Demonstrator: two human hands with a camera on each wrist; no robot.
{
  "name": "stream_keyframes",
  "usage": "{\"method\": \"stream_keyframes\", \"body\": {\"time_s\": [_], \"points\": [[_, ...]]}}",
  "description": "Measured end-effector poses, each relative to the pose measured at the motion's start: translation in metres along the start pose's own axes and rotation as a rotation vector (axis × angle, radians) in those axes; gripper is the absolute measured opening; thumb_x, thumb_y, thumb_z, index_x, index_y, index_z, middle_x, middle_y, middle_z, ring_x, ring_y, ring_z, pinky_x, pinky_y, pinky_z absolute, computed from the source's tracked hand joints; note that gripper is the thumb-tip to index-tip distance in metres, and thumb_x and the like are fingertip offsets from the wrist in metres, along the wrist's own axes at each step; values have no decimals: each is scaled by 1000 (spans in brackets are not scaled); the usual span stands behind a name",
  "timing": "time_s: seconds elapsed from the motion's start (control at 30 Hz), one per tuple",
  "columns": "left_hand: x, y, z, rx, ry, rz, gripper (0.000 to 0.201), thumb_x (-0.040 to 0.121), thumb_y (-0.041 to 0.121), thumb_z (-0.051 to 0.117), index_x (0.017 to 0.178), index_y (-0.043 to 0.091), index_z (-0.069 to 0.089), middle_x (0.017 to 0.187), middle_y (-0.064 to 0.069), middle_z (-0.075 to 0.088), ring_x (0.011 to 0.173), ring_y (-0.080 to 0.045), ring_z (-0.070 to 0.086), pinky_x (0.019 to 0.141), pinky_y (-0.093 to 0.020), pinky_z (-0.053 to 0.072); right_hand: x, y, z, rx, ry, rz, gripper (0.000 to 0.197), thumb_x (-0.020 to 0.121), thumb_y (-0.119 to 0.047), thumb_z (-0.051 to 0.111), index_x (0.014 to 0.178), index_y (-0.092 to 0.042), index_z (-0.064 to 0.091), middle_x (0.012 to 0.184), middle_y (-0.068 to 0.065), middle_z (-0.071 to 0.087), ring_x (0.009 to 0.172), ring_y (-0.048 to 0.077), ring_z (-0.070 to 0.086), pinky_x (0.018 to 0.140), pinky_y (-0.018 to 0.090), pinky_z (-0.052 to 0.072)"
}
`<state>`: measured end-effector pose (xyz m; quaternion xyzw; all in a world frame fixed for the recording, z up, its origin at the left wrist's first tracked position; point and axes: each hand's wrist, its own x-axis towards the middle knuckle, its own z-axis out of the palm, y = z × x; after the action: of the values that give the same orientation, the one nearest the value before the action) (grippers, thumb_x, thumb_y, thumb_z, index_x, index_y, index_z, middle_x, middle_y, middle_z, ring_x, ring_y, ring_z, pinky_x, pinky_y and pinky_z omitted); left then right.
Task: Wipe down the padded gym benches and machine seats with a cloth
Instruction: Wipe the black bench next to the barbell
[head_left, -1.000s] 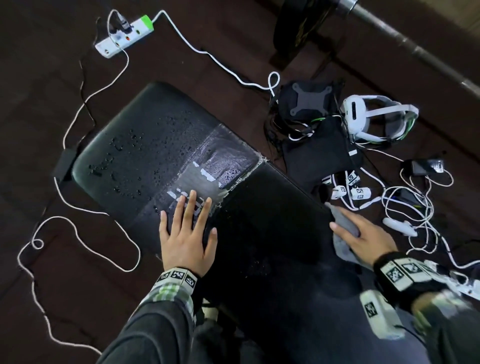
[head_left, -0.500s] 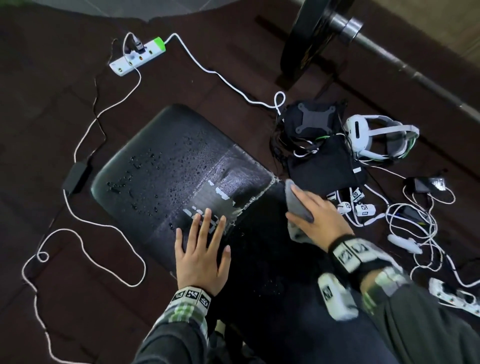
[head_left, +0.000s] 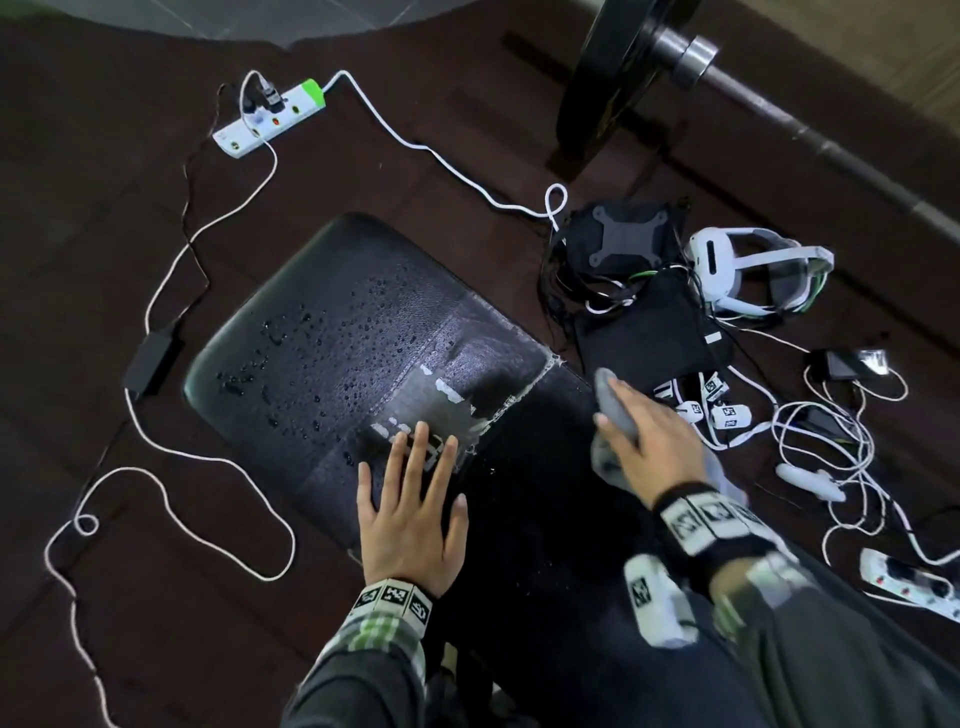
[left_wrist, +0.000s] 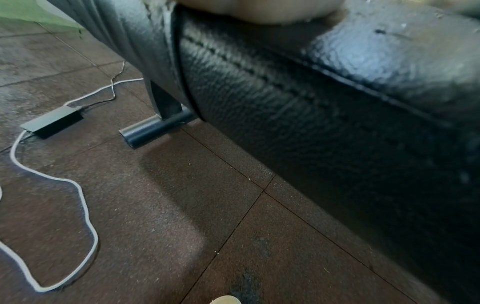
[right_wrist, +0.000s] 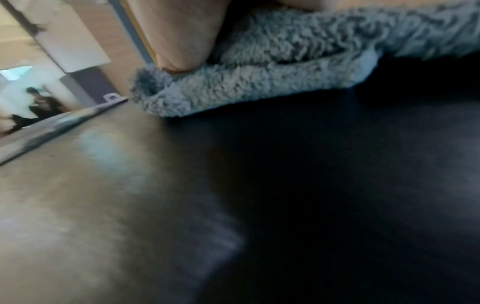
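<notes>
Black padded bench (head_left: 332, 332), water beads on its surface ahead of the left hand (head_left: 410, 514). Left hand flat, fingers straight and spread, pressing the surface at the worn seam. Right hand (head_left: 649, 452) at the bench's right edge, fingers laid over the grey cloth (head_left: 613, 405), pressing it down; thumb against the cloth's edge.

The right hand (head_left: 654, 447) is sliding the grey cloth (head_left: 613, 402) along the black padded bench (head_left: 332, 332), away from the person's body and towards the taped seam (head_left: 519, 397), staying at the pad's right edge. The head camera is tilting upward, bringing more of the barbell plate (head_left: 608, 67) into view.
</notes>
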<state>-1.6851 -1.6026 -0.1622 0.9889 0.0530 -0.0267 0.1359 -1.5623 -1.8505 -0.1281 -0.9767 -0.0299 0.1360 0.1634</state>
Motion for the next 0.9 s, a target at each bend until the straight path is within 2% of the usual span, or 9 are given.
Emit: {"method": "stream_keyframes", "body": {"time_s": [0.07, 0.17, 0.33, 0.43, 0.5, 0.57, 0.67, 0.77, 0.9], "points": [[0, 0, 0, 0, 4, 1, 59, 92, 42, 37, 149, 27, 40, 162, -3, 26, 149, -21, 21, 118, -56, 13, 10, -37, 15, -116, -2, -103, 65, 84, -60, 29, 141, -29, 39, 142, 1, 46, 123, 30, 48, 104, 52, 32], [0, -1, 2, -5, 18, 10, 58, 93, 41, 37, 149, 26, 41, 161, -3, 26, 149, -20, 22, 118, -57, 15, -9, -69, 34, -211, 9, -265, 59, 87, -53, 33, 142, -30, 31, 146, 0, 41, 130, 29, 42, 105, 50, 20], [0, -2, 2, -6, 18, 10, 57, 94, 40, 36, 149, 27, 40, 162, -2, 24, 149, -20, 22, 118, -57, 14, -65, -25, 35, -305, -112, -514, 60, 83, -47, 38, 142, -36, 30, 147, -12, 36, 132, 19, 33, 109, 45, 17], [0, 0, 1, -4, 16, 9, 57, 94, 40, 36, 149, 27, 40, 161, -2, 25, 149, -20, 22, 119, -56, 14, -72, 11, 20, -298, -143, -417, 60, 88, -55, 30, 146, -40, 19, 154, -18, 14, 134, 19, 29, 112, 42, 7], [0, 0, 1, -5, 14, 7, 57, 94, 40, 36, 150, 27, 40, 162, -2, 24, 149, -20, 21, 119, -55, 13, -62, 22, 9, -268, -118, -294, 57, 92, -59, 18, 145, -39, 19, 154, -14, 17, 136, 21, 25, 112, 39, 3], [0, 0, 1, -5, 13, 6, 58, 94, 40, 36, 150, 27, 38, 162, -2, 23, 149, -20, 21, 119, -55, 11, -45, 18, 2, -233, -102, -189, 60, 90, -59, 21, 146, -41, 13, 152, -12, 22, 138, 22, 24, 111, 38, 6], [-1, 0, 1, -12, 20, 6, 57, 95, 40, 36, 150, 27, 39, 162, -2, 24, 149, -20, 21, 120, -55, 11, -15, -8, 7, -202, -76, -82, 61, 87, -60, 16, 145, -43, 11, 153, -13, 20, 140, 23, 24, 111, 46, 18], [-1, -1, 1, -14, 20, 8, 56, 95, 40, 36, 150, 27, 39, 162, -2, 25, 149, -21, 22, 119, -55, 12, -2, -41, 15, -259, -100, -166, 58, 90, -56, 22, 144, -35, 23, 151, -6, 31, 135, 27, 35, 106, 52, 30], [-1, -2, 1, -12, 15, 12, 57, 95, 40, 35, 150, 27, 38, 162, -2, 24, 149, -20, 21, 119, -55, 13, -28, -43, 26, -304, -103, -359, 59, 88, -49, 32, 144, -33, 27, 150, -7, 33, 134, 26, 34, 106, 51, 22]]}}
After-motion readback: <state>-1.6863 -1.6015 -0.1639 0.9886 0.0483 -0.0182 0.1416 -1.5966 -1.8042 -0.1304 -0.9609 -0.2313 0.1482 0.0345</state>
